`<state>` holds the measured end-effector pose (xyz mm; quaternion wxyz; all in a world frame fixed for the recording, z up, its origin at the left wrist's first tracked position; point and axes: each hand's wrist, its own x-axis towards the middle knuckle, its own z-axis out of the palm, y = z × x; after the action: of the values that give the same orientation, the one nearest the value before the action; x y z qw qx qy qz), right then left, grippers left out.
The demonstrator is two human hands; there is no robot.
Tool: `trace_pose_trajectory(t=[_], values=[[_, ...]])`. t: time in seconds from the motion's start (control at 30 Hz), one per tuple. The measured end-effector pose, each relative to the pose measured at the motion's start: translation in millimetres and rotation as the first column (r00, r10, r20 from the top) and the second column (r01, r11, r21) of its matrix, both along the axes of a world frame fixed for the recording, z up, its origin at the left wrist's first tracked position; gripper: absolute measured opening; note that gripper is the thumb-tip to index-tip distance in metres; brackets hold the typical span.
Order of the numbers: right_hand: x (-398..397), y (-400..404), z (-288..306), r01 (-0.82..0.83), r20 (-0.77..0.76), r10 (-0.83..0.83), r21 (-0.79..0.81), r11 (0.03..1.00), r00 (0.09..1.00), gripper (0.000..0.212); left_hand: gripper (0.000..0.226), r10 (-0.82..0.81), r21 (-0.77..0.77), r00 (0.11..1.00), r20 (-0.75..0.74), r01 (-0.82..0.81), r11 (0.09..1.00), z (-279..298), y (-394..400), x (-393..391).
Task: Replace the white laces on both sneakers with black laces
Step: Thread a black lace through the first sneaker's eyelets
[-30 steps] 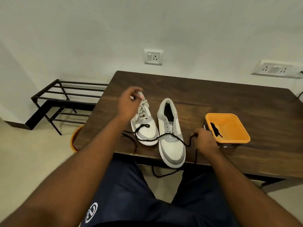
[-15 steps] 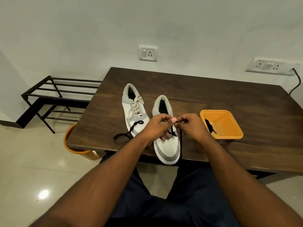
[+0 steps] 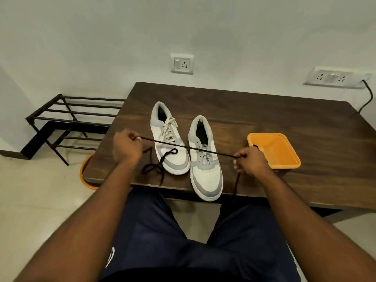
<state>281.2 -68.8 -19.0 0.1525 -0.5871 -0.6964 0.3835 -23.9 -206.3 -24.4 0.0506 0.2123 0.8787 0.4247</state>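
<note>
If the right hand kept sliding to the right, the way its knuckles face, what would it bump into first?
Most likely the orange tub. The right hand, pinching the black lace, sits just left of it, though depth is hard to judge.

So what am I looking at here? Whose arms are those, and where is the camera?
No machine here: a person wears a camera on the head, looking down at their own arms. The left hand and the right hand each keep a grip on one black lace, stretched taut between them above the shoes. On the wooden table stand two white and grey sneakers. The left sneaker has its white lace in; the right sneaker has bare eyelets. A second black lace lies loose by the left shoe. An orange tub sits to the right.
</note>
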Motion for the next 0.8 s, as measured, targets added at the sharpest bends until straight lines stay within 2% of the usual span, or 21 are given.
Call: trace_pose_trajectory(t=[0.07,0.1,0.17,0.23,0.3,0.37,0.4,0.47,0.57,0.63,0.7,0.8], values=[[-10,-6,4,-0.059,-0.081,0.068,0.104,0.993,0.994,0.018,0.029,-0.149,-0.325,0.976,-0.158,0.092,0.941,-4,0,19],[-18,-11,9,-0.085,-0.171,0.102,0.104,0.991,0.980,0.022,0.035,-0.258,-0.371,0.933,-0.249,0.154,0.916,-3,3,36],[-35,-22,17,-0.099,-0.377,0.114,0.060,0.993,0.919,0.023,0.039,-0.486,-0.246,0.829,-0.278,0.427,0.870,0,14,75],[-49,-25,24,-0.047,-0.521,0.051,0.021,0.999,0.852,0.019,0.041,-0.680,-0.020,0.730,-0.067,0.681,0.732,-3,25,108],[-57,-24,28,-0.011,-0.564,0.026,0.030,1.000,0.825,0.017,0.046,-0.721,0.156,0.668,0.186,0.704,0.693,-8,30,131],[-61,-21,29,0.050,-0.588,-0.029,0.019,0.999,0.808,0.021,0.038,-0.740,0.252,0.625,0.251,0.695,0.673,-16,31,145],[-61,-19,29,0.094,-0.601,-0.076,-0.001,0.996,0.796,0.024,0.033,-0.747,0.238,0.636,0.193,0.709,0.664,-21,31,150],[-59,-9,25,0.199,-0.629,-0.214,-0.095,0.975,0.748,0.030,0.031,-0.754,0.116,0.656,-0.034,0.752,0.649,-31,28,153],[-51,16,18,0.296,-0.609,-0.477,-0.379,0.877,0.634,0.029,0.026,-0.795,-0.161,0.555,-0.243,0.785,0.598,-46,12,148],[-46,27,19,0.286,-0.519,-0.545,-0.497,0.819,0.658,0.023,0.023,-0.817,-0.313,0.497,-0.292,0.757,0.573,-59,4,141],[-43,32,20,0.276,-0.498,-0.549,-0.519,0.809,0.671,0.019,0.019,-0.799,-0.319,0.485,-0.357,0.740,0.592,-67,-1,137],[-43,35,24,0.339,-0.606,-0.568,-0.458,0.822,0.558,0.021,0.015,-0.769,-0.318,0.465,-0.438,0.720,0.616,-68,2,134]])
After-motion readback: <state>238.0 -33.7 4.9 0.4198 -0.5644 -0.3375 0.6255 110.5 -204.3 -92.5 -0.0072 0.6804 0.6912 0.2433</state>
